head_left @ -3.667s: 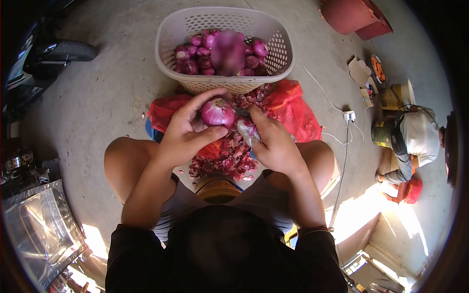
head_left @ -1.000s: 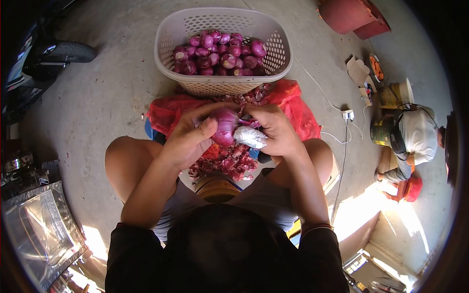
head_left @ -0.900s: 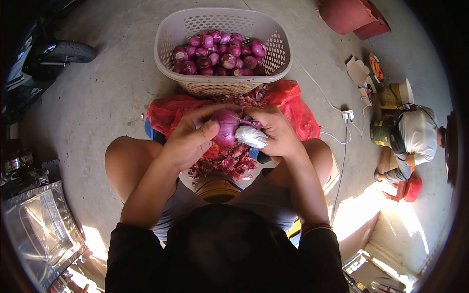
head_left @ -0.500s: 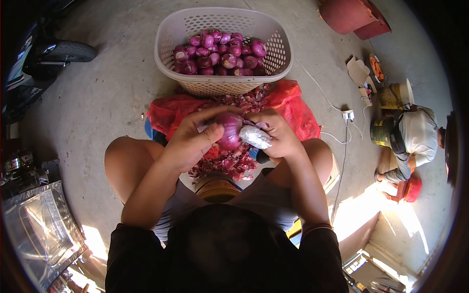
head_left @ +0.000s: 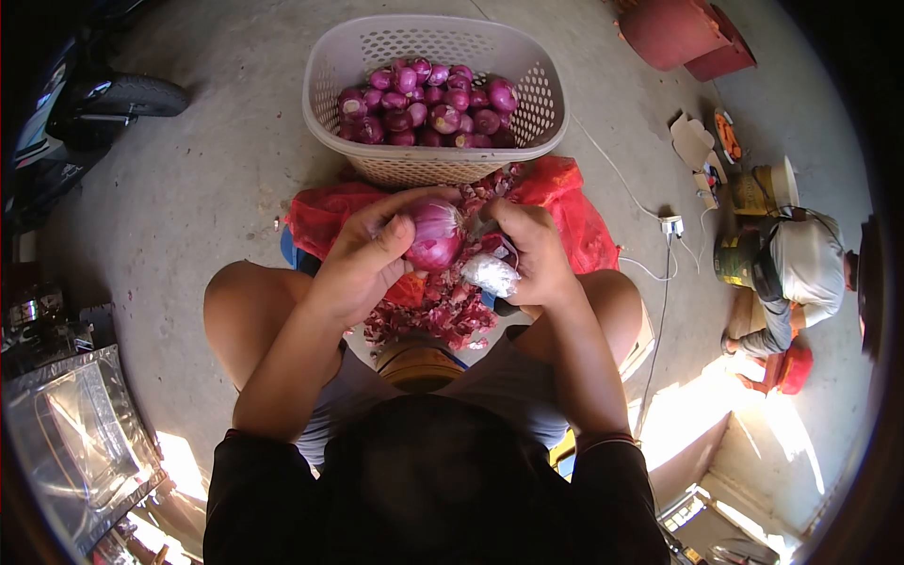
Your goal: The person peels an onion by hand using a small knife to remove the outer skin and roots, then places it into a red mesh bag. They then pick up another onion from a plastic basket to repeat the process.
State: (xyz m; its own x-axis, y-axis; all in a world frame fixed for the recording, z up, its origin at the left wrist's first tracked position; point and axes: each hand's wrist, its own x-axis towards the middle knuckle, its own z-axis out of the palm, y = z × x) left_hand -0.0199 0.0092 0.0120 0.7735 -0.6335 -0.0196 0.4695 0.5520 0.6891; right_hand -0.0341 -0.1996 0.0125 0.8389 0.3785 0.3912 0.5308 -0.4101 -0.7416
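Observation:
My left hand (head_left: 356, 262) is wrapped round a red onion (head_left: 434, 237), its root end with pale fibres turned towards the right. Close beside it, my right hand (head_left: 541, 252) is closed on a silver-wrapped object (head_left: 492, 275), whose kind I cannot make out. A dark purple bit of onion skin (head_left: 502, 247) shows by the right fingers. Thumb and fingers of that hand are apart from the onion. Below both hands lies a heap of papery onion skins (head_left: 443, 318) on a red mesh bag (head_left: 576, 221).
A grey plastic basket (head_left: 316, 118) with several red onions stands just beyond the bag. To the right are a white cable with a socket block (head_left: 670, 225), a cardboard box (head_left: 694, 141), buckets (head_left: 753, 191) and another person (head_left: 805, 259) bending down. A motorcycle wheel (head_left: 141, 97) is at left.
My right hand has drawn slightly away from the onion, opening a small gap. The onion has turned in my left hand, so its root end now shows.

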